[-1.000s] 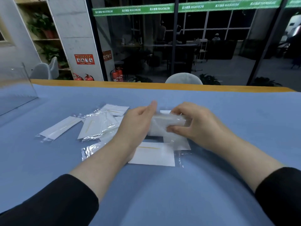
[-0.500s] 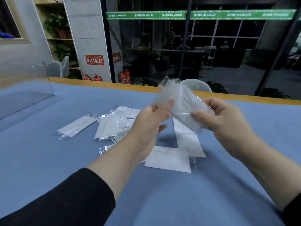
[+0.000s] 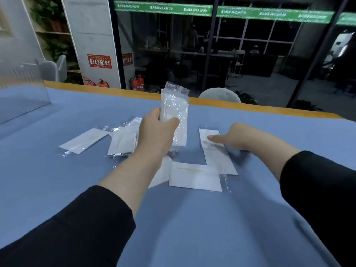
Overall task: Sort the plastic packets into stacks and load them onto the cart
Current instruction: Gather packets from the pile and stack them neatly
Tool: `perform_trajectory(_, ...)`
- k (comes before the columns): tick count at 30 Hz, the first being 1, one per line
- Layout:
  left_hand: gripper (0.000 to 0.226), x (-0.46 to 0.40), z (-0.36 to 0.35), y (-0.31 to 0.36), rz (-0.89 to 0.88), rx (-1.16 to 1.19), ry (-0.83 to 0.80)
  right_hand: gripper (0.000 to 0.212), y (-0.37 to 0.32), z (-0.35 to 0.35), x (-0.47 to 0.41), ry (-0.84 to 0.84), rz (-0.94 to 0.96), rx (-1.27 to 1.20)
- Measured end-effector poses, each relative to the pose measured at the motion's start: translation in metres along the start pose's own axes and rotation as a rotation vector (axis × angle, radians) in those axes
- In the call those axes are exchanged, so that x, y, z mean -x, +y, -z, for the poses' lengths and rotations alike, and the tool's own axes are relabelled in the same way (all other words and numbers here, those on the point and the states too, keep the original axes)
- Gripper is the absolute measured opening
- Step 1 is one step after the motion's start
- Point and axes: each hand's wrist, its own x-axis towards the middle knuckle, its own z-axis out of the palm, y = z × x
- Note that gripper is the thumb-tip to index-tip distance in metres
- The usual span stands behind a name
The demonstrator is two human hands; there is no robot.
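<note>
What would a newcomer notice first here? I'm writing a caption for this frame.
The left hand holds a bunch of clear packets upright above the blue table. The right hand reaches flat onto a packet lying there, with more packets scattered to the left.

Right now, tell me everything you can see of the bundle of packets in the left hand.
The bundle of packets is a thin stack of clear, crinkly plastic bags with white inserts. It stands nearly upright above the blue table, its sealed tops fanned slightly apart. The left hand grips its lower left edge, fingers curled round it. Nothing else touches it.
</note>
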Motion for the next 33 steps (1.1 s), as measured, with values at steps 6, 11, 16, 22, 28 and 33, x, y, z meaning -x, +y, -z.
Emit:
perform_trajectory(6, 0.013, 0.0, 0.0, 0.0, -0.071, -0.044, 0.013, 0.047, -0.021, 0.004, -0.002, -0.023, 0.035, 0.061)
perform_trajectory(11, 0.019, 0.0, 0.0, -0.001, -0.064, 0.005, 0.024, 0.034, -0.025, -0.005, -0.013, 0.008, 0.051, -0.03)
perform_trajectory(16, 0.015, 0.0, 0.0, 0.0, -0.036, 0.058, 0.051, 0.026, -0.005, -0.003, -0.018, 0.18, 0.075, -0.471)
perform_trajectory(22, 0.013, 0.0, -0.005, -0.006, 0.166, 0.25, 0.047, 0.02, -0.005, 0.011, 0.003, 0.269, 0.302, -1.108)
perform_trajectory(28, 0.041, 0.004, -0.011, -0.002, 0.287, 0.448, -0.061, 0.039, -0.034, -0.012, 0.02, 0.109, 0.344, -0.955)
perform_trajectory(33, 0.024, 0.003, -0.009, -0.004, 0.19, 0.369, -0.001, 0.055, -0.018, 0.0, 0.019, 0.23, 0.248, -0.56)
